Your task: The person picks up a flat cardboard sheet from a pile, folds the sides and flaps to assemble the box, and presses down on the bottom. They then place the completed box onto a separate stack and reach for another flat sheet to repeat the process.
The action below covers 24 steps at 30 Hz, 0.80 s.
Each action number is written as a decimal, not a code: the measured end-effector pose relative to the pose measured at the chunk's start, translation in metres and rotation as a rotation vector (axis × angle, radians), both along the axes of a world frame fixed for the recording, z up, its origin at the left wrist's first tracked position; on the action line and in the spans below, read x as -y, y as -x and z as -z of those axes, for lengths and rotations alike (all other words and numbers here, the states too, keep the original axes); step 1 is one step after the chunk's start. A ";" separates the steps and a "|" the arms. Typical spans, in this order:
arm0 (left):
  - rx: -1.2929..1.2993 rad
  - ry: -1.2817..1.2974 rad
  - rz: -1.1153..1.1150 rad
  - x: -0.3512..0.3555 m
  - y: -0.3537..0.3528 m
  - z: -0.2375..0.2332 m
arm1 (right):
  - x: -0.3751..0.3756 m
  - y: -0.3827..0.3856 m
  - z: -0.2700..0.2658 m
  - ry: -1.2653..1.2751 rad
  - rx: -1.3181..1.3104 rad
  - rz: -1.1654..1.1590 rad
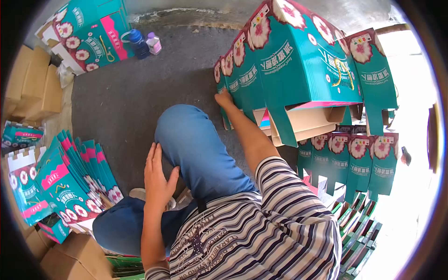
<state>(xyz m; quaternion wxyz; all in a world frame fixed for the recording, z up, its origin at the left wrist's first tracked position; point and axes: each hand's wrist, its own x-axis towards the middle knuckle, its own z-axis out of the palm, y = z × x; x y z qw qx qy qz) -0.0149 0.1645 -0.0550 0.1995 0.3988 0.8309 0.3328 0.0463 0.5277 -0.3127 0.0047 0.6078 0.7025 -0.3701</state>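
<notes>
My left hand (159, 178) is open, its fingers stretched out and the thumb apart, beside my bent knee in blue jeans. Nothing is in it. My right arm reaches forward, and my right hand (224, 98) is closed at the left end of a row of teal printed cartons (282, 70). Its fingertips are partly hidden against the cardboard. The cartons carry flower pictures, white lettering and a gold cord handle (343, 74). Open flaps show plain brown cardboard (308, 122) on their underside.
Flat teal cartons (70, 186) lie stacked at left, near brown boxes (77, 256). A blue bottle (138, 44) and a small purple-capped bottle (153, 43) stand beside upright cartons (93, 39) at the back. More cartons (359, 156) line the right side.
</notes>
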 end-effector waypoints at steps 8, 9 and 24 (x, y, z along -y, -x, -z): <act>0.020 0.018 -0.021 -0.004 -0.004 -0.003 | -0.012 -0.008 -0.006 0.029 0.008 -0.075; 0.016 0.020 -0.030 -0.004 -0.003 -0.003 | -0.016 -0.011 -0.003 0.005 0.000 -0.084; 0.037 0.062 -0.075 -0.001 -0.006 -0.003 | -0.103 -0.074 -0.013 0.087 0.084 -0.053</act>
